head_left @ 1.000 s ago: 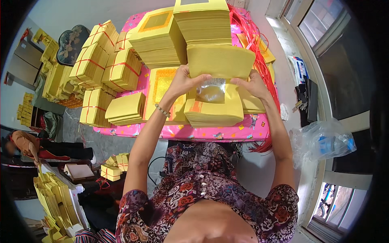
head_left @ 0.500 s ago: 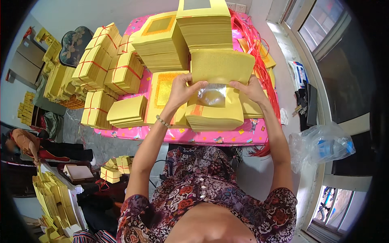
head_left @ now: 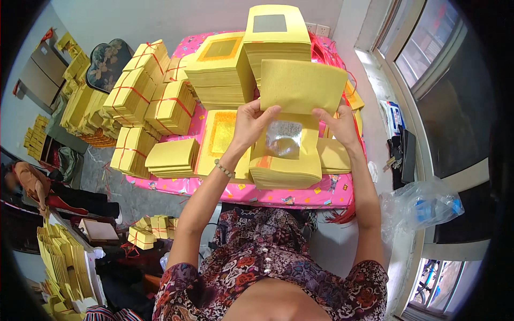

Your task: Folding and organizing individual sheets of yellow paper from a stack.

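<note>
A sheet or thin sheaf of yellow paper (head_left: 302, 85) is held up by its lower edge between both hands. My left hand (head_left: 251, 124) pinches its lower left corner, thumb on the near side; a bead bracelet is on that wrist. My right hand (head_left: 341, 127) grips the lower right corner the same way. Just below lies a stack of yellow paper (head_left: 286, 175) with a shiny silver square on its top sheet. Left of it, partly behind my left forearm, is a yellow stack with a gold square (head_left: 220, 131).
Two tall yellow paper stacks (head_left: 220, 83) stand behind on the pink patterned table cover (head_left: 257, 199). Bundles tied with red string (head_left: 127, 95) are piled at the left. Red strands (head_left: 342, 216) hang at the right edge. A clear plastic bag (head_left: 423, 206) is by the window. Another person (head_left: 33, 184) is far left.
Both hands have lifted the yellow paper higher and farther from the silver-square stack, whose top shows more. The whole view has shifted slightly.
</note>
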### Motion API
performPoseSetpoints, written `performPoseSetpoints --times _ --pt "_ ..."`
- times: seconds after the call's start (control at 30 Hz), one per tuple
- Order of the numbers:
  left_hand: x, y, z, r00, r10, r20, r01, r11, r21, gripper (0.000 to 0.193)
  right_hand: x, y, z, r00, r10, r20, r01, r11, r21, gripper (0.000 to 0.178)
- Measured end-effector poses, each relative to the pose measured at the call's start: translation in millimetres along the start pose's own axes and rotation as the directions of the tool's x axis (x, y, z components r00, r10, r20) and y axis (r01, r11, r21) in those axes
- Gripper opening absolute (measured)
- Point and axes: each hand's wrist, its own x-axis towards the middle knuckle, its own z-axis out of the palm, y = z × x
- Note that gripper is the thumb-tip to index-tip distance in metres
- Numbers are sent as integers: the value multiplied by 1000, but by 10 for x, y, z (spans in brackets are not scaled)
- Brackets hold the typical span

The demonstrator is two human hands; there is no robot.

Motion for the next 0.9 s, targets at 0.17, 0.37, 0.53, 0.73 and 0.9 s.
performPoseSetpoints --times 0.17,0.37,0.53,0.73,0.9 --pt "-66 291 80 971 153 -186 -153 988 16 17 -147 -220 208 924 -47 -379 74 996 57 69" --pt "-318 360 353 943 259 -211 -256 966 40 15 -315 -606 506 959 170 228 -278 379 883 58" --pt "-530 336 444 912 392 -120 -344 892 292 18 -302 -754 665 947 306 97 -185 273 944 53" --pt "-640 439 439 838 545 -25 -458 727 511 17 -352 -670 643 954 296 41 -151 360 921 50" --pt "-728 374 364 937 318 -145 -293 941 170 19 -438 -709 571 964 260 -57 -74 466 882 54"
